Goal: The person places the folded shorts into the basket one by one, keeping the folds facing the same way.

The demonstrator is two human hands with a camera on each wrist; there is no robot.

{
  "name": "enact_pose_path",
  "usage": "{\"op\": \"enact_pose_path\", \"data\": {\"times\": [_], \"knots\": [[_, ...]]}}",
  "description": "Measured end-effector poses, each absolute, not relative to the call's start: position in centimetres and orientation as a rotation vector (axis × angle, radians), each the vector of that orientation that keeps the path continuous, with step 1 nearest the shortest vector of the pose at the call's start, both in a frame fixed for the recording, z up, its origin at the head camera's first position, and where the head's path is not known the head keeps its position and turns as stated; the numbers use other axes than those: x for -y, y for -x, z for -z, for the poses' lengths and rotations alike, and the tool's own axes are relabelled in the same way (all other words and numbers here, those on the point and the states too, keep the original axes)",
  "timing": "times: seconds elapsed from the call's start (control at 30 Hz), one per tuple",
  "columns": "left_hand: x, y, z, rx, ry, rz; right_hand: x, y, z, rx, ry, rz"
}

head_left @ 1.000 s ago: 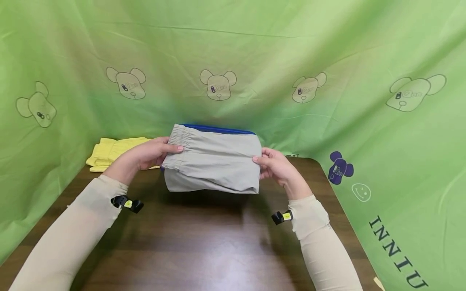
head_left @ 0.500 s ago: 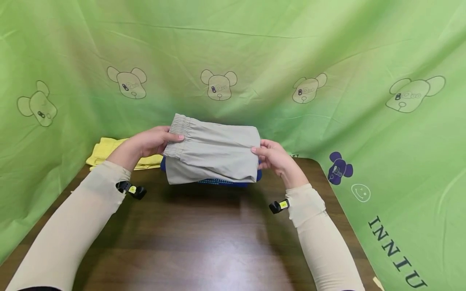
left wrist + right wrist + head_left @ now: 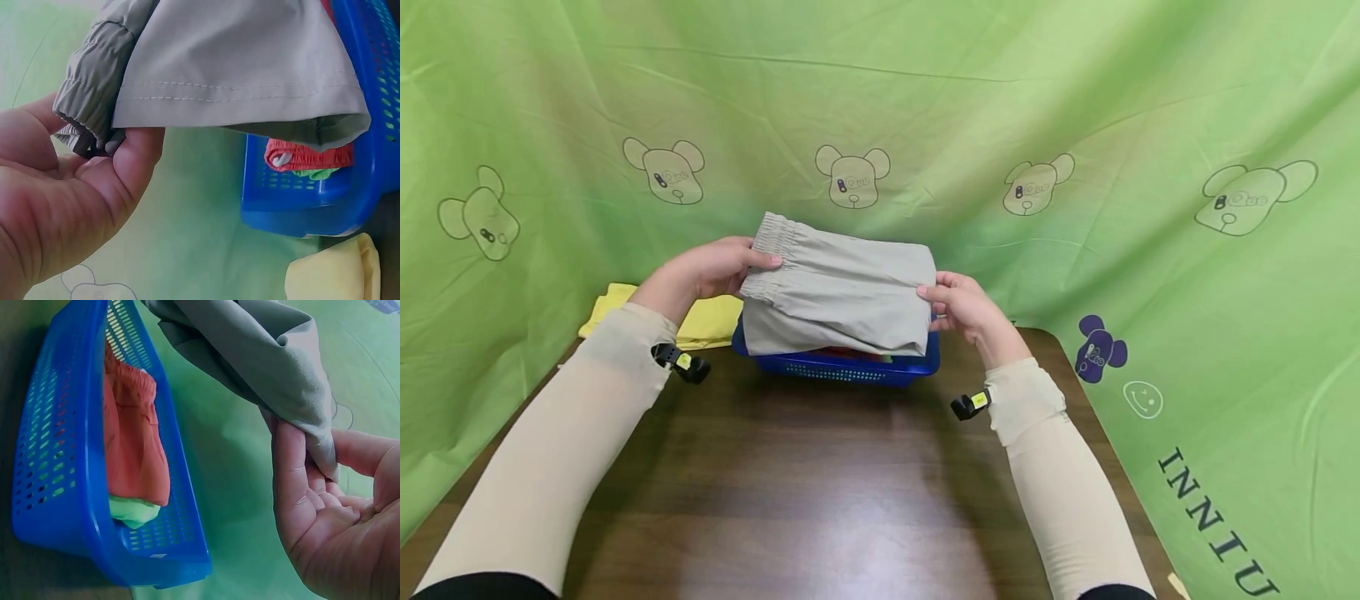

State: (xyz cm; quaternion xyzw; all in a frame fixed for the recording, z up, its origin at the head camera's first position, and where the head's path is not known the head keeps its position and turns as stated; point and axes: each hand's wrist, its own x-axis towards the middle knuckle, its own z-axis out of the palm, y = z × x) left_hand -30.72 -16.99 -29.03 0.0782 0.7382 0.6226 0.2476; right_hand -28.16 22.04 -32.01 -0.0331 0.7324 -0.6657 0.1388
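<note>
Folded grey shorts [image 3: 850,287] with a gathered elastic waistband hang between both hands above a blue perforated basket [image 3: 842,369]. My left hand [image 3: 718,267] pinches the waistband end, thumb on top and fingers beneath. At the opposite end my right hand [image 3: 966,308] pinches the folded edge in the same manner. Inside the basket, the right wrist view shows folded red shorts [image 3: 134,434] lying on a light green cloth [image 3: 134,511]. The grey shorts cover most of the basket's opening in the head view.
To the basket's left lies a folded yellow garment [image 3: 707,323] on the brown wooden table [image 3: 820,475]. A green curtain [image 3: 925,100] printed with bear heads hangs behind the table and along its sides.
Both hands have raised the grey shorts up and away from me, exposing more of the basket's front. The yellow garment and the basket stay in place.
</note>
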Motion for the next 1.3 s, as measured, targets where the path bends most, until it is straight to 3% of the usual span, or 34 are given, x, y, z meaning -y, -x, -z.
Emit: {"op": "enact_pose_path", "data": {"times": [0.67,1.3], "knots": [[16.2,34.7,29.9,-2.038,-0.126,-1.726,-21.5,31.7,32.3,-2.125,-0.004,1.923],[15.6,35.8,33.2,-2.073,0.006,-1.734,-20.8,33.4,34.7,-2.134,-0.071,1.898]]}}
